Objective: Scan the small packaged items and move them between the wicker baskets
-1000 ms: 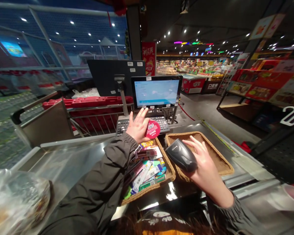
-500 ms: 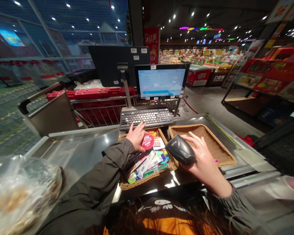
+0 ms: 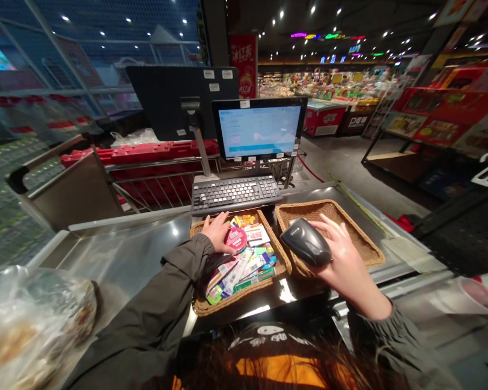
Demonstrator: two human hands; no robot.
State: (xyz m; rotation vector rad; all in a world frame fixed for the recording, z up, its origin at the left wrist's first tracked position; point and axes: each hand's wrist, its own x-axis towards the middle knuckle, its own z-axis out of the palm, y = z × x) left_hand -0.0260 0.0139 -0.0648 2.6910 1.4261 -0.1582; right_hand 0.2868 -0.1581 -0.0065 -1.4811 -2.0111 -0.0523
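My left hand [image 3: 217, 232] rests in the left wicker basket [image 3: 202, 305], fingers closed on a round red packet [image 3: 236, 239] that lies on top of several small colourful packets [image 3: 244, 262]. My right hand [image 3: 339, 254] grips a dark handheld barcode scanner [image 3: 306, 241] over the near edge of the right wicker basket [image 3: 364, 246], whose visible inside holds nothing. Both sleeves are dark.
A black keyboard [image 3: 235, 193] and a lit screen [image 3: 259, 130] stand behind the baskets on the steel checkout counter [image 3: 126, 254]. A clear bag of goods [image 3: 28, 325] lies at the near left. Red stacked baskets [image 3: 146, 154] and shop shelves [image 3: 451, 119] are farther off.
My left hand came down from in front of the screen and lowered the round red packet into the left basket. The right hand with the scanner stayed roughly in place.
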